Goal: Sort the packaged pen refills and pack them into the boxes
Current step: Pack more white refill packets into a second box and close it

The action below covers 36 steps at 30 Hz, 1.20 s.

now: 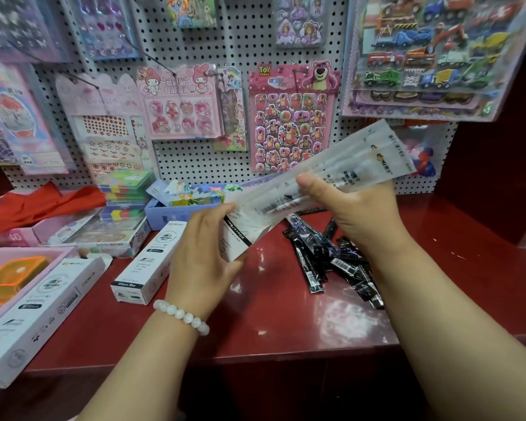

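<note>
A white pegboard (243, 50) hung with sticker sheets (290, 123) was seen behind a glossy red desk (286, 314). At the desk's left edge a long white box (34, 317) lay flat, with a second white box (148, 265) lying near it, further in. A blue tray (170, 212) of small items stood at the back, against the pegboard. Right of centre, a loose pile of black refill packs (331, 262) was spread on the desk. A bundle of clear refill packs (325, 174) was held above the desk in the right hand (346, 205), its fingers closed around the bundle's middle with the thumb on top; the bundle was tilted, its lower end entering the open top of a small white box (240, 238). That box was gripped in the left hand (204, 256), fingers wrapped round its side, and was held clear of the desk. A white bead bracelet (181, 316) was worn on the left wrist.
</note>
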Available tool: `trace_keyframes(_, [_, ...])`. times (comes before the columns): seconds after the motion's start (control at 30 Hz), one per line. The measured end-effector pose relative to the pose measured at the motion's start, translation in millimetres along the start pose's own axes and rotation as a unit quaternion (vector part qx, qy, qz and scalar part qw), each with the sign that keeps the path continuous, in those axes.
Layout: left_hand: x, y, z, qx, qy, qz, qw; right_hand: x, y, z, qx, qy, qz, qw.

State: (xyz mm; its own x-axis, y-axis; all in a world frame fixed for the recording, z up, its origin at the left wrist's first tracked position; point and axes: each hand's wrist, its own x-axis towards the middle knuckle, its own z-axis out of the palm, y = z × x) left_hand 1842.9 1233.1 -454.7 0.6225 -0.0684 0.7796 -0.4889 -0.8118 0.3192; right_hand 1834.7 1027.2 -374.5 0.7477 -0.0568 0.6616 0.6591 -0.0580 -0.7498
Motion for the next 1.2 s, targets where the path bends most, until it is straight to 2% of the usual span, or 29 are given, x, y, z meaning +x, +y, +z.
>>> trace_keyframes(0.13, [-1.3,0.1,-2.7,-0.005,0.017,0.000,1.000,5.2,-6.0,-1.1,-0.025,-0.032,-0.015,0.999])
trace_keyframes(0.33, [-4.1,1.5,-1.3,-0.006,0.031,0.013,0.999,-10.5,8.1,10.5,0.009,0.074,-0.034,0.997])
trace_keyframes(0.4, [-4.9,1.6,-1.3,-0.006,0.035,0.020,0.999,-16.1,10.2,13.1,-0.025,0.079,-0.084,0.993])
trace_keyframes(0.5, [-3.6,0.1,-2.8,-0.004,0.052,0.028,0.998,-19.8,14.7,17.0,-0.007,0.078,-0.113,0.990])
trace_keyframes(0.6, [-0.2,-1.3,-6.2,0.015,0.042,0.014,0.999,-22.1,20.2,19.3,-0.034,0.070,-0.124,0.989])
trace_keyframes(0.77, [2.9,3.6,-12.5,0.036,0.010,0.018,0.999,-22.7,19.3,19.6,-0.004,0.079,-0.133,0.988])
trace_keyframes(0.8, [3.5,5.1,-13.5,0.038,0.007,0.016,0.999,-24.3,21.6,19.6,-0.009,0.079,-0.110,0.991])
trace_keyframes(0.9, [4.2,7.6,-15.2,0.035,0.005,0.017,0.999,-33.5,24.4,21.4,-0.007,0.059,0.083,0.995])
trace_keyframes(1.0, [2.8,6.5,-14.8,0.020,0.013,0.016,1.000,-35.0,23.6,21.0,-0.021,0.053,0.121,0.991])
trace_keyframes(1.07, [1.5,4.2,-14.0,0.008,0.023,0.014,1.000,-31.1,16.3,22.7,-0.029,0.042,0.085,0.995])
trace_keyframes(1.13, [0.8,2.4,-13.3,-0.003,0.039,0.011,0.999,-25.0,16.0,22.1,-0.056,0.051,-0.030,0.997])
trace_keyframes(1.2, [1.3,2.7,-13.4,-0.014,0.052,0.003,0.999,-18.7,13.8,20.3,-0.064,0.052,-0.083,0.993])
